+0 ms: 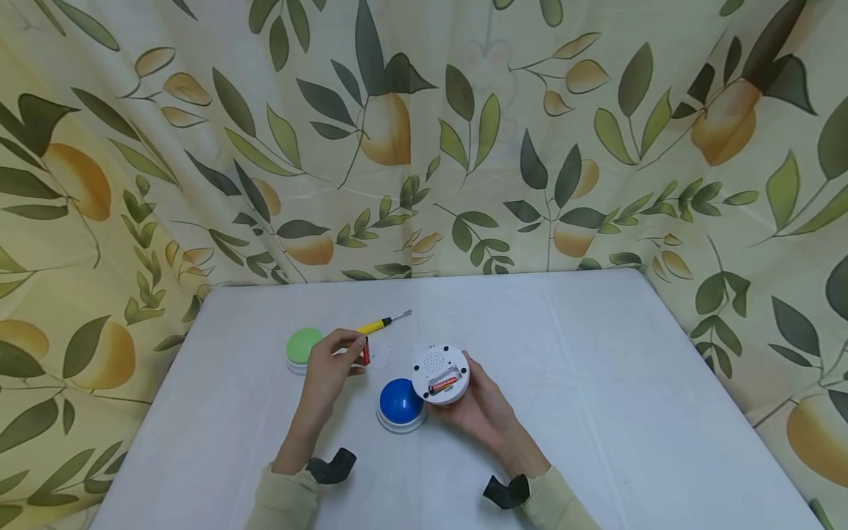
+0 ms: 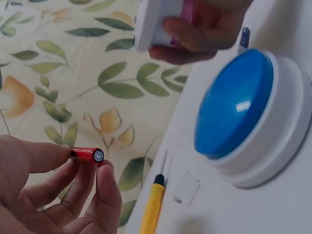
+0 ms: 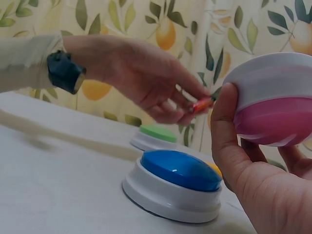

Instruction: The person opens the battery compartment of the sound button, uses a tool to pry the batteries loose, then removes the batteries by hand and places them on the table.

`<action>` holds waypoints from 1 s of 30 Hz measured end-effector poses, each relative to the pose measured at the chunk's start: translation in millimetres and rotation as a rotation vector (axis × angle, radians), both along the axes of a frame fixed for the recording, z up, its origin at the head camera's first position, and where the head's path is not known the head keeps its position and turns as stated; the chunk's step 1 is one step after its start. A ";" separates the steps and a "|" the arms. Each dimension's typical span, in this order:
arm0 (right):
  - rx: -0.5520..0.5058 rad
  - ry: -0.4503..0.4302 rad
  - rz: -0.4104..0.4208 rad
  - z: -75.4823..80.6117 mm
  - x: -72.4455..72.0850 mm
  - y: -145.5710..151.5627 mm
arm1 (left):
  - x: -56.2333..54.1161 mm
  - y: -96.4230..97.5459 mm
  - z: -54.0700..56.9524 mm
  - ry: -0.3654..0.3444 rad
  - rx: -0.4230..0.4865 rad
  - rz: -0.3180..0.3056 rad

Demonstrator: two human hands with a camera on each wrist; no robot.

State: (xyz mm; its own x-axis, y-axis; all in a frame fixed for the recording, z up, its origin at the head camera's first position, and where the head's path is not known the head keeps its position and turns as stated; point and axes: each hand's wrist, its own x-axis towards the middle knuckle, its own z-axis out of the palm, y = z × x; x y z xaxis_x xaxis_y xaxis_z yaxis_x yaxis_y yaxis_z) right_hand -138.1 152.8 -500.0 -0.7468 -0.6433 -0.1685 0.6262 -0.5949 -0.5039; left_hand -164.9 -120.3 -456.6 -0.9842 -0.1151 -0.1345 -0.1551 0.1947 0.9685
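Works above the white table (image 1: 596,412). Grips the pink button (image 3: 278,122) in the right hand (image 1: 485,418), just right of the blue button (image 1: 400,401), raised and underside up, presumably to expose the battery bay (image 1: 444,383). Has the green button (image 1: 304,345) beyond-left of the blue button and the yellow screwdriver (image 1: 375,326) beyond it, perhaps to leave working room. Pinches a red battery (image 2: 87,154) in the left hand (image 1: 329,368), beyond-left of the blue button, probably for fine control.
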 end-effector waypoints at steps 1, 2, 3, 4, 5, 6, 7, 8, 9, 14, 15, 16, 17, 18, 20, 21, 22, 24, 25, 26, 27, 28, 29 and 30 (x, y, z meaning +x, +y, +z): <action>0.002 0.002 0.001 0.0 0.0 -0.2 | -1.6 -1.8 -2.1 -0.011 -0.004 -0.001; 0.003 0.005 0.003 0.0 0.1 -0.3 | -3.1 -3.5 -4.2 -0.020 -0.004 -0.004; 0.001 0.006 0.004 0.1 0.2 -0.5 | -4.8 -4.9 -6.4 -0.027 -0.007 -0.006; 0.000 0.008 0.004 0.2 0.3 -0.6 | -6.3 -6.2 -8.3 -0.033 -0.013 -0.010; -0.002 0.010 0.004 0.3 0.2 -0.8 | -7.6 -7.3 -10.3 -0.041 -0.018 -0.012; -0.003 0.011 0.004 0.3 0.1 -0.9 | -8.7 -8.2 -11.9 -0.048 -0.026 -0.012; -0.005 0.013 0.005 0.1 0.1 -0.9 | -9.3 -8.8 -13.2 -0.053 -0.035 -0.010; -0.007 0.014 0.007 -0.1 0.0 -1.0 | -9.6 -9.6 -14.6 -0.058 -0.045 -0.009; -0.010 0.013 0.007 -0.4 -0.1 -1.2 | -10.0 -10.1 -16.2 -0.065 -0.059 -0.005; -0.010 0.009 0.015 -2.7 0.1 -2.2 | -9.8 -12.3 -25.3 -0.106 -0.103 -0.026; -0.009 0.009 0.016 -3.0 0.3 -2.1 | -9.9 -12.6 -27.3 -0.116 -0.111 -0.033; -0.008 0.010 0.017 -3.3 0.5 -1.9 | -10.0 -12.8 -29.1 -0.123 -0.121 -0.042; -0.009 0.011 0.019 -3.2 0.5 -1.6 | -10.4 -12.8 -31.0 -0.132 -0.136 -0.048; -0.010 0.015 0.022 -3.3 0.5 -1.1 | -10.5 -12.8 -32.1 -0.136 -0.154 -0.052; -0.019 0.019 0.025 -3.1 0.6 -0.4 | -11.0 -12.8 -35.0 -0.143 -0.198 -0.053; -0.023 0.018 0.023 -3.1 0.8 0.0 | -11.1 -12.9 -36.2 -0.147 -0.220 -0.053; -0.027 0.018 0.023 -3.1 0.8 0.1 | -11.2 -12.7 -37.2 -0.148 -0.239 -0.053; -0.034 0.019 0.021 -3.5 0.7 0.4 | -11.6 -12.6 -39.5 -0.145 -0.267 -0.060; -0.036 0.017 0.019 -3.9 0.7 0.6 | -11.8 -12.3 -40.7 -0.144 -0.278 -0.062; -0.037 0.014 0.016 -4.6 0.7 0.7 | -11.9 -12.2 -41.6 -0.142 -0.286 -0.065; -0.039 0.017 0.017 -4.8 0.8 0.8 | -11.9 -11.9 -42.4 -0.139 -0.296 -0.066; -0.041 0.014 0.017 -5.1 0.6 0.7 | -11.8 -11.6 -43.2 -0.134 -0.305 -0.066; -0.042 0.012 0.018 -5.3 0.6 0.7 | -11.4 -11.4 -44.0 -0.128 -0.320 -0.067; -0.042 0.008 0.018 -5.4 0.6 0.7 | -10.6 -11.1 -44.2 -0.124 -0.332 -0.065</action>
